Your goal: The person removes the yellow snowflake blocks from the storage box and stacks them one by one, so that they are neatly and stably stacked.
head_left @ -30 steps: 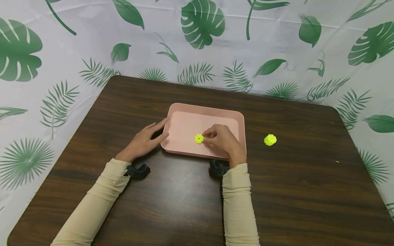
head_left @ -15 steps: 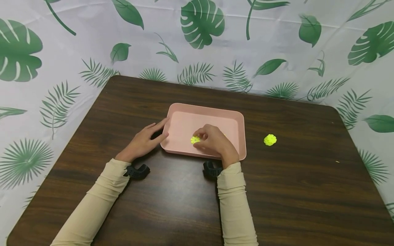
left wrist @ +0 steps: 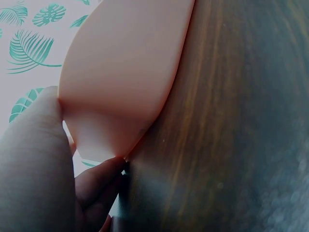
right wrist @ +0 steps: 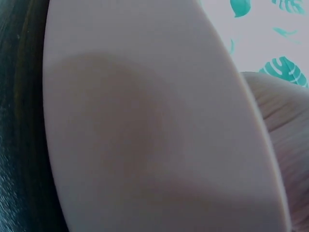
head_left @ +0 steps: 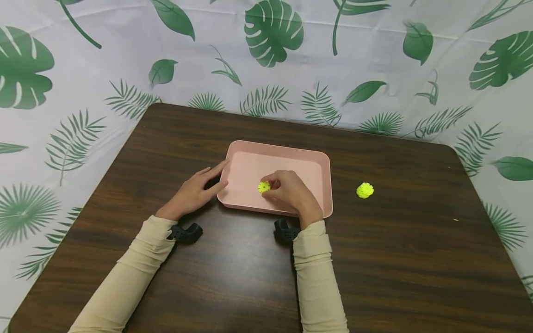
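In the head view my right hand [head_left: 289,192] is over the pink tray [head_left: 241,166]. Its thumb and forefinger pinch a small bright yellow notched disc [head_left: 263,187], one on each side of its edge. Whether the disc touches the tray floor, I cannot tell. My left hand [head_left: 193,193] is spread at the tray's left end, its fingertips touching the rim. The left wrist view has the thumb and fingers of this hand [left wrist: 38,159] against the tray wall [left wrist: 120,82]. From the right wrist the tray's outer wall [right wrist: 145,121] hides the fingers and disc.
A small pile of yellow discs [head_left: 364,190] lies on the dark wooden table [head_left: 399,240], to the right of the tray. A tiny pale scrap [head_left: 455,219] lies further right. Behind the table hangs a white leaf-print cloth [head_left: 316,46].
My right hand has moved slightly left over the tray with the yellow disc, and its thumb and forefinger have spread around the disc's edge. The left hand has stayed on the rim.
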A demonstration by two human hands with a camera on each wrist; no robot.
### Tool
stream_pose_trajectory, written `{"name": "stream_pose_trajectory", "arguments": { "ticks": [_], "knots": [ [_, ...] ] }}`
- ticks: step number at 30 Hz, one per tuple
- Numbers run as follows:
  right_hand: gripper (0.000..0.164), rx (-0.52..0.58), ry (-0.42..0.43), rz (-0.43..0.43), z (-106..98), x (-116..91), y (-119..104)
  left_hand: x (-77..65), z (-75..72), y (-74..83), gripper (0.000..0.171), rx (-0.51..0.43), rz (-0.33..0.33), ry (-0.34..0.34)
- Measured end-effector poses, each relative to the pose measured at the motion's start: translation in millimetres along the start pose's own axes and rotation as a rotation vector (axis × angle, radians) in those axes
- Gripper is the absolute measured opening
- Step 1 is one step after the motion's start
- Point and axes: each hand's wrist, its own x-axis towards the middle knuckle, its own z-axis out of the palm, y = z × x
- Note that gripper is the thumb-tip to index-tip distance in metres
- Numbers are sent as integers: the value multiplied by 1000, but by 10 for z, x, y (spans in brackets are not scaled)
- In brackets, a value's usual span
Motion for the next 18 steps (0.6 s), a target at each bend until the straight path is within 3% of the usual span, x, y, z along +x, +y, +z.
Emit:
{"name": "stream_pose_trajectory", "arguments": {
  "ticks": [9,12,15,18],
  "knots": [
    [33,1,6,13,1,4,19,0,0,-7,66,-2,9,0],
    [29,-4,35,-28,-29,-1,30,-5,1,-10,66,-6,3,-2],
    [27,3,110,-55,-132,-56,44,-5,0,-3,66,-6,-2,-2],
    [26,33,238,-88,-295,-157,78,-1,-2,8,66,-1,-4,-1]
  ]
}}
